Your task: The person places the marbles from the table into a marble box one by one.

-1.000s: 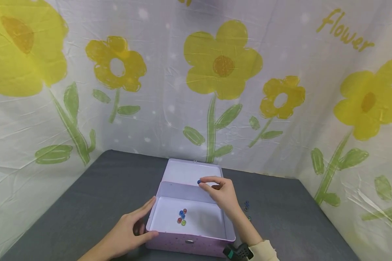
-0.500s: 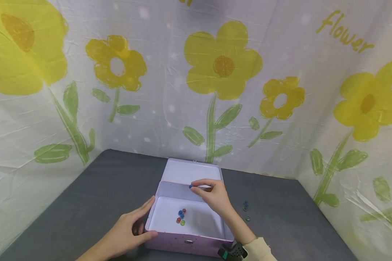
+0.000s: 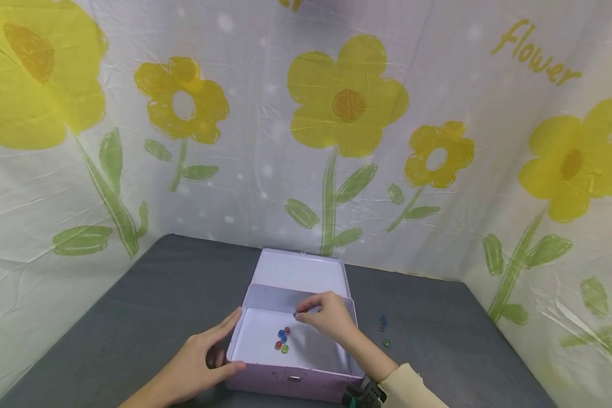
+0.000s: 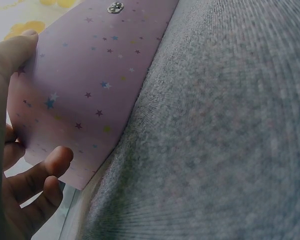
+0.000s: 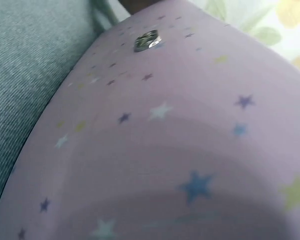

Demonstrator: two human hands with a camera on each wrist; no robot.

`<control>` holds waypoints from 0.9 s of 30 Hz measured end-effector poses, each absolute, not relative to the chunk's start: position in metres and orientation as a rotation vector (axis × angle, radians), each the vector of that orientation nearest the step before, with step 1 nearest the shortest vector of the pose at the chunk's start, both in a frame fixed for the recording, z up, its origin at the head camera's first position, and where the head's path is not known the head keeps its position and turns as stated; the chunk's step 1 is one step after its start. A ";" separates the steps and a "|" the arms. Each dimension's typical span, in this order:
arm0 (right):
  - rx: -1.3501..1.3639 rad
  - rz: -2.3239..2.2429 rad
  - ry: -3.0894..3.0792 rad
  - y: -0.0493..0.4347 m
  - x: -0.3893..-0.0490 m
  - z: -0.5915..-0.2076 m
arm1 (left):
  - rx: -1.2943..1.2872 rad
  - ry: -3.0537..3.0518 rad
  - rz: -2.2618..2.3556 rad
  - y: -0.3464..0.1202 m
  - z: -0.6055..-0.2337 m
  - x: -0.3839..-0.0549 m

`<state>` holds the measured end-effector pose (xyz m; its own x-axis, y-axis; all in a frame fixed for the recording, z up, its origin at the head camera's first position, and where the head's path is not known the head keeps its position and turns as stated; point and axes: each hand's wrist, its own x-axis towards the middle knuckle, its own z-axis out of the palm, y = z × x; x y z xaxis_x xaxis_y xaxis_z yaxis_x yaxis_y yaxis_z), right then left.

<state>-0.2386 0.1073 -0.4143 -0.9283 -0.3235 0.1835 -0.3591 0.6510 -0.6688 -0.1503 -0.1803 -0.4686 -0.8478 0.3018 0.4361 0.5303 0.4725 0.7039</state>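
Observation:
A lilac tin box with printed stars stands on the table, its lid folded back. My left hand holds the box's front left corner, thumb on the front rim and fingers along the left side. In the left wrist view, that hand is beside the starry wall. Inside the box, my right hand pinches a small blue marble above the floor. Several red, blue and green marbles, such as a red one, lie on the white floor. The right wrist view shows only the box's outside.
To the right of the box, a few blue marbles and a green marble lie on the dark grey tablecloth. Behind the table hangs a flower-printed curtain. A metal clasp sits on the box's front.
My right hand has moved left and down with the blue marble, from over the lid into the box. The left hand and the box have hardly moved.

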 end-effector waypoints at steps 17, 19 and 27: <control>0.662 0.875 -2.979 0.106 -0.234 -0.418 | -0.696 -2.520 -1.387 -0.181 -0.467 -0.149; 0.662 0.862 -2.996 0.105 -0.232 -0.418 | -0.692 -2.525 -1.381 -0.181 -0.467 -0.149; 0.639 0.832 -2.991 0.106 -0.229 -0.419 | -0.666 -2.540 -1.364 -0.180 -0.465 -0.148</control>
